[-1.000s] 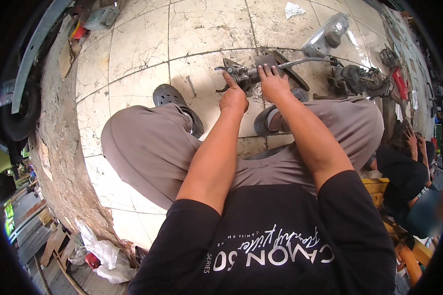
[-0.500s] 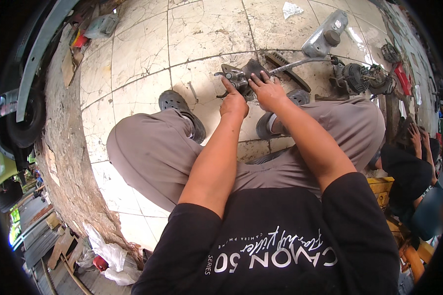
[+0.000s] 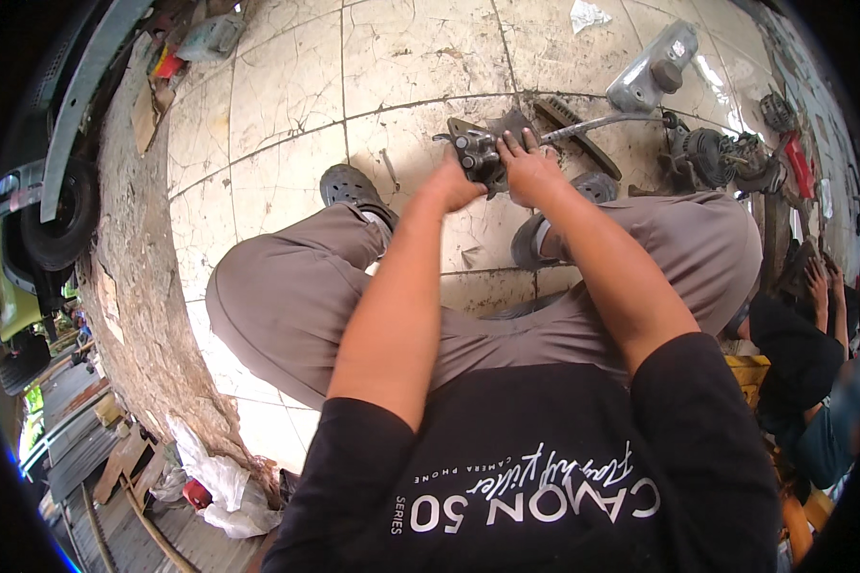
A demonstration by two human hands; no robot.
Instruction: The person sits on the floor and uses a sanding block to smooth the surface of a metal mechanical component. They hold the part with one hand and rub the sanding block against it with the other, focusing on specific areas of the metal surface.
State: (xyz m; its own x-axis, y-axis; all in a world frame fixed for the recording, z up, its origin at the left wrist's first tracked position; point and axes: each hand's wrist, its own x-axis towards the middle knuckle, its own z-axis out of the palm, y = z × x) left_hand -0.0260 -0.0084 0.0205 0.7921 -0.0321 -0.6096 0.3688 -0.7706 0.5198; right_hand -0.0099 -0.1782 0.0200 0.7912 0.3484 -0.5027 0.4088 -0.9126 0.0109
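A dark metal mechanism (image 3: 472, 153) with a silver rod (image 3: 602, 122) extending right lies between my feet. My left hand (image 3: 447, 186) grips its near left end, with the fingertips partly hidden. My right hand (image 3: 533, 174) holds the part just right of that, fingers bent over its top. A dark plate (image 3: 506, 121) sticks out behind the right fingers. Under the rod lies a long brush-like black bar (image 3: 588, 153). A small wrench-like tool (image 3: 389, 168) rests on the tiles left of the mechanism.
A silver metal tank (image 3: 640, 72) sits at back right, above engine parts (image 3: 707, 158) and a red piece (image 3: 798, 164). A co-worker's hands (image 3: 822, 282) show at far right. A vehicle tire (image 3: 62, 224) stands at far left, plastic bags (image 3: 229, 492) lower left.
My left hand has swung down and round the left end, its forefinger no longer stretched over the top. The right hand has stayed on the mechanism, shifting slightly.
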